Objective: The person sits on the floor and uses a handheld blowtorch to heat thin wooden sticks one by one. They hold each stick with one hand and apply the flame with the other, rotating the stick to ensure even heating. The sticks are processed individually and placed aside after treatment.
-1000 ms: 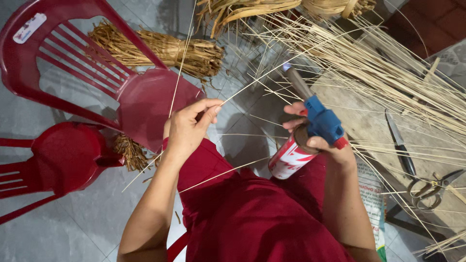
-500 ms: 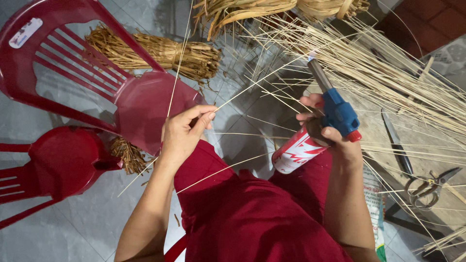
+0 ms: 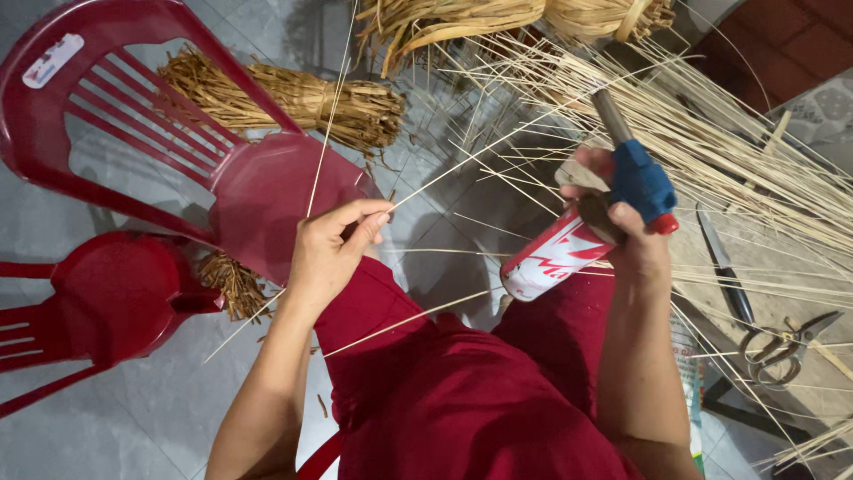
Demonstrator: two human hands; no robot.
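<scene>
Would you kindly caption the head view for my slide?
Left hand pinches thin reed strips; right hand grips a blue-headed gas torch.

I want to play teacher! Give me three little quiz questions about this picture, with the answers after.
1. True or false: the right hand holds a gas torch with a blue head.
2. What does the left hand pinch? A) scissors B) thin stick C) knife
3. What colour are the plastic chairs?

Key: 1 true; 2 B; 3 red.
</scene>
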